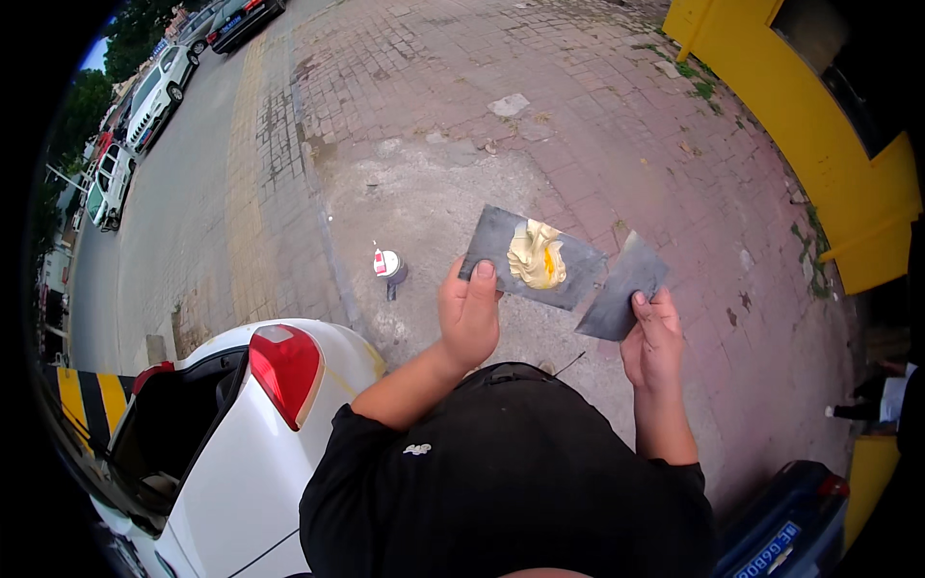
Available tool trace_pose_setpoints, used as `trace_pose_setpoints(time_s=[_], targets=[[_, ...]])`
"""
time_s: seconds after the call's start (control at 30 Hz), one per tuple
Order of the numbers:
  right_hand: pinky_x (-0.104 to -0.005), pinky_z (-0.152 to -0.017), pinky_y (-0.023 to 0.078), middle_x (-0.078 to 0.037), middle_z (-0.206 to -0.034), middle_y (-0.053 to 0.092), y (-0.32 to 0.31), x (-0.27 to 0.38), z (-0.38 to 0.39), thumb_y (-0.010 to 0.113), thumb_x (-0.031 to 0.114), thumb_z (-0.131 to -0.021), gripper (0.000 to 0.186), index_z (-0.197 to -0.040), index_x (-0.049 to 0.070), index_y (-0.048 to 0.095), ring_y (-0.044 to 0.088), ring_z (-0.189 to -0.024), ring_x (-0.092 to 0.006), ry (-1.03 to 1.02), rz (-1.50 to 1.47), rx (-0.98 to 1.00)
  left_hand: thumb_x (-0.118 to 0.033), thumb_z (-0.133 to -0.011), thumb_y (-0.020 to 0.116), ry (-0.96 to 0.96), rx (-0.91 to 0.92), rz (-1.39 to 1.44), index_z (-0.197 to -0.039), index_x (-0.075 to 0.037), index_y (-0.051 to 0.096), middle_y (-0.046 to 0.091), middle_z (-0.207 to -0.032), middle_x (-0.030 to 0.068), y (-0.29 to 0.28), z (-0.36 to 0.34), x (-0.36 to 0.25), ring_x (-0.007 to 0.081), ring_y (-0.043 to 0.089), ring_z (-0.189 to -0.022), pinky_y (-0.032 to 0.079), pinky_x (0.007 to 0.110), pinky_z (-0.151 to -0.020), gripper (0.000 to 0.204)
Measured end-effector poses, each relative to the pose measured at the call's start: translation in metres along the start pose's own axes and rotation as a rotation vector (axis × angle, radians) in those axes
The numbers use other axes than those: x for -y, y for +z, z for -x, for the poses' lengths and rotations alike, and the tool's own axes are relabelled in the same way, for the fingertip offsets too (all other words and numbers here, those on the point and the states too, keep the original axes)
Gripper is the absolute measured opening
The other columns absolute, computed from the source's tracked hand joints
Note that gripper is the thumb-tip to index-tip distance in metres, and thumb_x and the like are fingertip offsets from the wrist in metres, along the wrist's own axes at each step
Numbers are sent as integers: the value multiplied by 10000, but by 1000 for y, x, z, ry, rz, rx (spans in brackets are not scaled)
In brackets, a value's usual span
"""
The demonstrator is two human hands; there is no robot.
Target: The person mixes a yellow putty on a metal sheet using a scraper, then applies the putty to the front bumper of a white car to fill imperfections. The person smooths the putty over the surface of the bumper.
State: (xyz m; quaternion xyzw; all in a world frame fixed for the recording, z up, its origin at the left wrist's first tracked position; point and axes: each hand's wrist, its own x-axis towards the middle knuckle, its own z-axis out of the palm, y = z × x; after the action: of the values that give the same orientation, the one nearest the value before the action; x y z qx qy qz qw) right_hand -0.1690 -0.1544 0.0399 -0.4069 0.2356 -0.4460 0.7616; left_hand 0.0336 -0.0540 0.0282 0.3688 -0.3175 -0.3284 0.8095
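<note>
My left hand (470,313) grips a flat dark grey plate (581,266) by its left end, with the thumb on top. A mound of cream-coloured putty (525,252) with a bright yellow streak lies on the plate's middle. My right hand (655,334) is closed on a dark grey flat spreader (626,294), thumb on its face. The spreader is tilted, its left edge close beside the plate's right end; whether they touch I cannot tell. On the ground ahead to the left stands a can (394,271) with a white lid and a small red-and-white tube (379,258) on it.
Close on my left is a white car (236,482) with a red tail light (285,371) and a yellowish patch on its rear edge. A dark car (785,525) sits behind right. A yellow structure (819,125) lines the right; parked cars (159,91) stand far left.
</note>
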Motion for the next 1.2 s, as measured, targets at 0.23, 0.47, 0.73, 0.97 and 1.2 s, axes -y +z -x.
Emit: trace_pose_setpoints(time_s=[0.23, 0.47, 0.73, 0.97, 1.2], targets=[[-299, -942, 432, -80, -1145, 646, 9, -13, -19, 525, 59, -964, 239, -1190, -8, 561, 588, -1043, -138, 130, 56, -78, -79, -978, 443, 279, 201, -610, -1147, 106, 543, 646, -1002, 175, 17, 10, 10, 244, 633, -869, 484, 322, -783, 270], [-278, -898, 445, -66, -1094, 650, 15, -12, -21, 539, 71, -964, 211, -1155, -16, 568, 583, -985, -103, 107, 23, -62, -38, -944, 461, 415, 294, -821, -1092, 105, 568, 602, -845, 205, 44, 10, 23, 342, 601, -674, 469, 387, -601, 231], [-280, -926, 437, -68, -1103, 643, 6, -5, -33, 531, 70, -967, 204, -1155, -1, 559, 578, -1016, -115, 40, -3, -104, -80, -942, 500, 154, 528, -913, -1088, 121, 550, 623, -915, 237, 50, 1, 21, 379, 606, -734, 498, 404, -667, 253], [-350, -1082, 344, -69, -1298, 545, -18, 30, -30, 499, 26, -963, 353, -1313, 28, 445, 504, -1214, -176, -442, -283, -211, -164, -984, 490, -480, 231, 87, -1138, 35, 565, 669, -1049, 107, 22, -26, 20, 227, 651, -897, 501, 377, -806, 262], [-392, -1060, 390, -97, -1385, 464, 6, 10, -13, 505, 59, -960, 482, -1405, 5, 325, 505, -1227, -203, -578, 214, 10, -194, -982, 514, -611, 290, 486, -1245, 41, 522, 614, -1221, 145, 49, -18, 4, 244, 584, -1149, 450, 417, -996, 353]])
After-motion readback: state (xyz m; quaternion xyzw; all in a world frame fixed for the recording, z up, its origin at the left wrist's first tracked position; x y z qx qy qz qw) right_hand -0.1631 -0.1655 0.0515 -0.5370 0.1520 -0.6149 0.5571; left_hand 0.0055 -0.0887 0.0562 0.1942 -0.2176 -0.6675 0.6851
